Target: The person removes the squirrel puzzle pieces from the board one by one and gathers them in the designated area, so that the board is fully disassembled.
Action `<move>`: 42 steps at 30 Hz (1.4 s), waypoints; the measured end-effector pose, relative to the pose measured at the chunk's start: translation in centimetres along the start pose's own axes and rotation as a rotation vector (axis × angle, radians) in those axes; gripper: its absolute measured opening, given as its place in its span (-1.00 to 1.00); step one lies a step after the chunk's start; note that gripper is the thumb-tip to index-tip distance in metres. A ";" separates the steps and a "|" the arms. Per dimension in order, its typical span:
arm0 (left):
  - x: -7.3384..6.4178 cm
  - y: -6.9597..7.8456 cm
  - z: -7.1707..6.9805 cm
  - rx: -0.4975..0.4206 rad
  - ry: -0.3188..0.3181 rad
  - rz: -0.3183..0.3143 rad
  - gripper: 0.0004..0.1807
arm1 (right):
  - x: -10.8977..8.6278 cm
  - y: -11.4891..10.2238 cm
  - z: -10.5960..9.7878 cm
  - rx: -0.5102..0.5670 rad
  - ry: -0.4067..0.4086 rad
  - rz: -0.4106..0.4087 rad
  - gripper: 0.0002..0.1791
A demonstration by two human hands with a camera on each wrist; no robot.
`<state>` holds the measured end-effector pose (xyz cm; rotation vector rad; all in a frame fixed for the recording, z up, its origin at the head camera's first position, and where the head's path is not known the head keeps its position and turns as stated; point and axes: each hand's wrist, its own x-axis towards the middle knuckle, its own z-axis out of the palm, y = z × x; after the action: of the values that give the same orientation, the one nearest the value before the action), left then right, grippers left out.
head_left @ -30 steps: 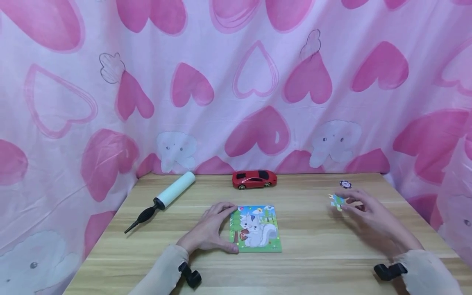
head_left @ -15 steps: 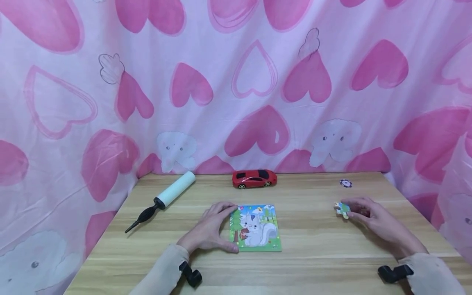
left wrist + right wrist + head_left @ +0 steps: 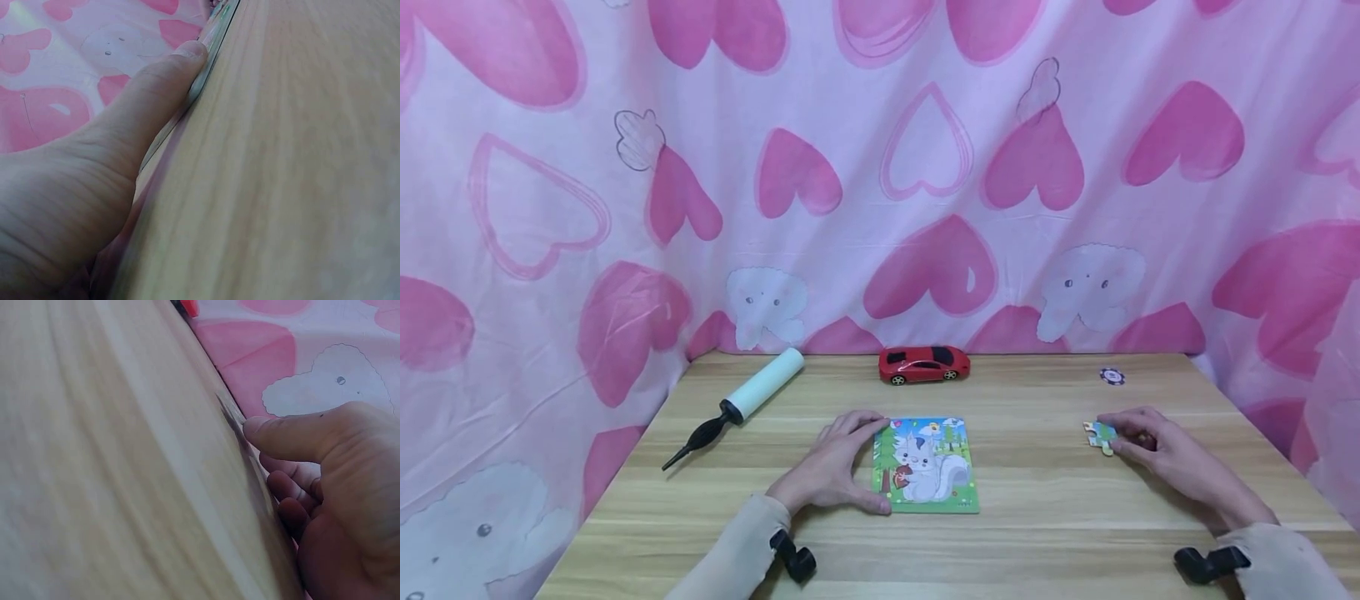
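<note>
A square squirrel jigsaw puzzle [image 3: 925, 467] lies flat in the middle of the table. My left hand [image 3: 835, 467] spans its left side in the head view, index finger at the far left corner and thumb at the near left corner. The left wrist view has that thumb [image 3: 169, 78] along the board's edge. Off to the right, my right hand [image 3: 1157, 446] pinches a blue-green jigsaw piece [image 3: 1101, 437] between thumb and fingers, low over the wood. From the right wrist, the piece [image 3: 232, 419] appears edge-on close to the tabletop, beyond the thumb tip.
Behind the puzzle stands a red toy car [image 3: 923, 365]. A pale green hand pump [image 3: 766, 385] with a black nozzle lies at the left. A poker chip [image 3: 1112, 377] is at the back right. A pink heart-patterned curtain [image 3: 820, 275] borders the table [image 3: 1030, 542].
My right hand has come down and slightly nearer and right with the jigsaw piece, now low over the table. The left hand stays at the puzzle. The head view has shifted slightly.
</note>
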<state>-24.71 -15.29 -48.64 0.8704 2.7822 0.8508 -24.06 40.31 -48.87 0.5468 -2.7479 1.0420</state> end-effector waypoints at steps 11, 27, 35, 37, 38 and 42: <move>0.0 0.0 0.1 0.009 0.002 0.012 0.43 | -0.1 0.4 0.2 -0.022 0.006 0.022 -0.56; 0.0 0.0 0.2 -0.005 -0.004 -0.011 0.42 | -0.1 0.1 0.0 -0.033 -0.008 0.022 -0.54; 0.0 0.0 0.1 -0.009 -0.005 -0.017 0.42 | 0.1 0.1 -0.1 -0.028 -0.008 0.039 -0.48; -0.1 0.0 0.1 -0.005 -0.006 -0.020 0.42 | 0.2 0.0 -0.2 0.008 0.005 0.042 -0.42; -0.1 0.0 0.0 -0.005 -0.006 -0.021 0.42 | 0.3 -0.2 -0.2 0.032 0.021 0.045 -0.39; -0.1 0.1 -0.2 -0.001 -0.007 -0.020 0.41 | 0.6 -0.7 -0.2 0.123 0.102 0.070 -0.34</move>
<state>-24.63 -15.31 -48.42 0.8428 2.7788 0.8448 -24.31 39.82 -48.13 0.4041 -2.6444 1.2263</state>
